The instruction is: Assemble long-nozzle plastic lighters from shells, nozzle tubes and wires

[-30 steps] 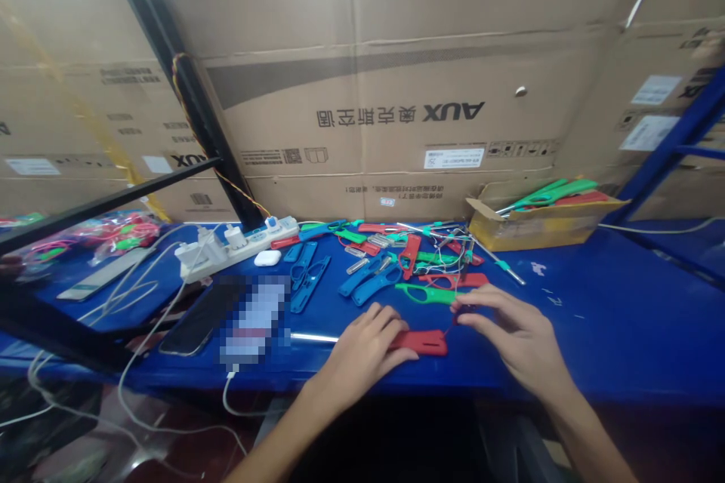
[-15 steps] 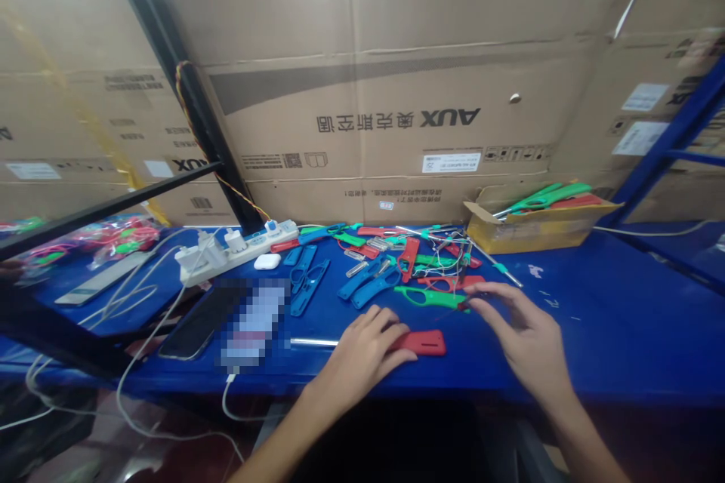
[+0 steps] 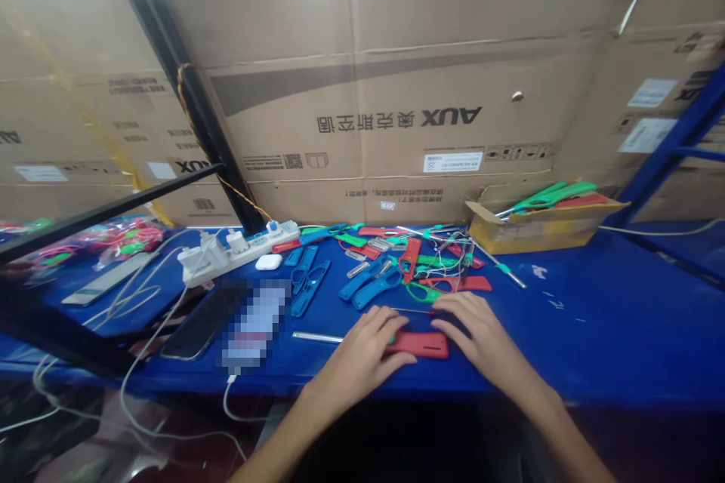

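Note:
A red long-necked lighter [image 3: 427, 345] lies flat on the blue table, its metal tube [image 3: 317, 337] pointing left. My left hand [image 3: 368, 351] is closed over the lighter's middle, thumb on the near side and fingers on the far side; a bit of green shows by the fingertips. My right hand [image 3: 476, 328] is at the lighter's right end, curled around a screwdriver. The screwdriver's thin shaft [image 3: 412, 310] points left past the far side of the lighter, while its dark handle is mostly hidden under the palm. Just beyond lies a green lighter shell [image 3: 422, 292].
Loose blue shells [image 3: 378, 290], red and green parts, metal tubes and wires are heaped behind my hands. A yellow carton [image 3: 538, 234] holds several lighters. On the left are two phones [image 3: 204, 321], an earbud case [image 3: 268, 263] and a power strip [image 3: 254, 245] with cables.
My right hand has moved left and nearer, bringing the screwdriver from beside the green shell to the red lighter. My left hand has stayed on the lighter.

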`<state>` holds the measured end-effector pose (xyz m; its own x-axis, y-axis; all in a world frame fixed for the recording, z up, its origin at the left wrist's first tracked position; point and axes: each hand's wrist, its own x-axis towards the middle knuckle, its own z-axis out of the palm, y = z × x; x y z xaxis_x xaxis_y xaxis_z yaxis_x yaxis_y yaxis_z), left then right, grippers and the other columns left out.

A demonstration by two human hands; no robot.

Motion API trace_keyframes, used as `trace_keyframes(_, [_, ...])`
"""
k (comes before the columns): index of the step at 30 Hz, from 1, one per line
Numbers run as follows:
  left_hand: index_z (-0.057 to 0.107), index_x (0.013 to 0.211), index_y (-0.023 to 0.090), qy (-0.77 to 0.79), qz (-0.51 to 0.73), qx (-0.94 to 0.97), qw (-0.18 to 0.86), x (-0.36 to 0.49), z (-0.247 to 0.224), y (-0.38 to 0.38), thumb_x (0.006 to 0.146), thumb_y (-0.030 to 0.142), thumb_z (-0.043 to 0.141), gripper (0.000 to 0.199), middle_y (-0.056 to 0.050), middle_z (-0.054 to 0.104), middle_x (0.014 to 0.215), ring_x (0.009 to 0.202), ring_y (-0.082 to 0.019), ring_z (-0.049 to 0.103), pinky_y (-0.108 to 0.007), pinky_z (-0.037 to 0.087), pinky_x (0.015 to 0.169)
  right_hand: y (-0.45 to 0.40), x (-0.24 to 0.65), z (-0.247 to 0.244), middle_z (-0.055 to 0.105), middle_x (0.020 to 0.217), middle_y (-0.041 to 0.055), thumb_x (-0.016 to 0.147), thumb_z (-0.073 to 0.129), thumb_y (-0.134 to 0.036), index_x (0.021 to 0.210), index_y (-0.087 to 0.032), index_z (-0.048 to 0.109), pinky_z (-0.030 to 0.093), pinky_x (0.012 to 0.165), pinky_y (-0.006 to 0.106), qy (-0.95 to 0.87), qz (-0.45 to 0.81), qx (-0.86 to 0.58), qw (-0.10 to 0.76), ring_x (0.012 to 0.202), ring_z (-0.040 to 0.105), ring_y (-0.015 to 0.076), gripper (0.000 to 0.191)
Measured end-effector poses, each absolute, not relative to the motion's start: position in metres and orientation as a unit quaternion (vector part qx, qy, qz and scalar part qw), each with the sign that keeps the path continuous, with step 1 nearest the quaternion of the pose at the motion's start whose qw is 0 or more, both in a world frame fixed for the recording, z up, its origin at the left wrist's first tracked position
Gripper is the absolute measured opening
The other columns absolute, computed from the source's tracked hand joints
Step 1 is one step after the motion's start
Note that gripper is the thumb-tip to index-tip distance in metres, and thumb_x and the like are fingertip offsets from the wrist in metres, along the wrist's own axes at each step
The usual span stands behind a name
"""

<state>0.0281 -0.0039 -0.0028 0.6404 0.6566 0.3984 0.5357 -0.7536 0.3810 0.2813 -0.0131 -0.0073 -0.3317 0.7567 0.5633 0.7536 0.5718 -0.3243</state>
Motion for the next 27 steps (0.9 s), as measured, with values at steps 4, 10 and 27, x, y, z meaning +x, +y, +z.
trace_keyframes(4, [0.049, 0.124, 0.023, 0.317, 0.305, 0.878, 0.189, 0.024, -0.008, -0.004, 0.093, 0.032, 0.072, 0.040, -0.008, 0.061, 0.127, 0.119, -0.024, 0.061, -0.038, 0.053, 0.100, -0.026, 0.259, 0.002, 0.068, 0.127, 0.0102, 0.091, 0.068, -0.050, 0.129, -0.023, 0.059, 0.050, 0.099, 0.047, -0.869, 0.002, -0.420, 0.263, 0.115, 0.063, 0.0286, 0.048])
trace_keyframes(10, [0.053, 0.104, 0.021, 0.269, 0.343, 0.890, 0.134, 0.025, -0.001, -0.008, 0.100, 0.018, 0.059, 0.008, -0.008, 0.060, 0.128, 0.122, -0.022, 0.058, -0.035, 0.051, 0.104, -0.034, 0.238, -0.005, 0.073, 0.119, 0.0151, 0.099, 0.058, -0.046, 0.148, -0.015, 0.045, 0.057, 0.088, 0.046, -0.877, -0.066, -0.419, 0.223, 0.099, 0.071, 0.0288, 0.060])
trace_keyframes(27, [0.048, 0.096, 0.021, 0.392, 0.290, 0.868, 0.093, 0.031, -0.001, -0.001, 0.103, 0.021, 0.050, 0.007, -0.004, 0.057, 0.098, 0.090, -0.021, 0.059, -0.034, 0.049, 0.079, -0.024, 0.258, -0.004, 0.062, 0.072, -0.0018, 0.100, 0.046, -0.055, 0.124, -0.021, 0.059, 0.049, 0.058, 0.025, -0.602, 0.264, -0.560, 0.504, 0.059, 0.058, 0.0150, 0.043])
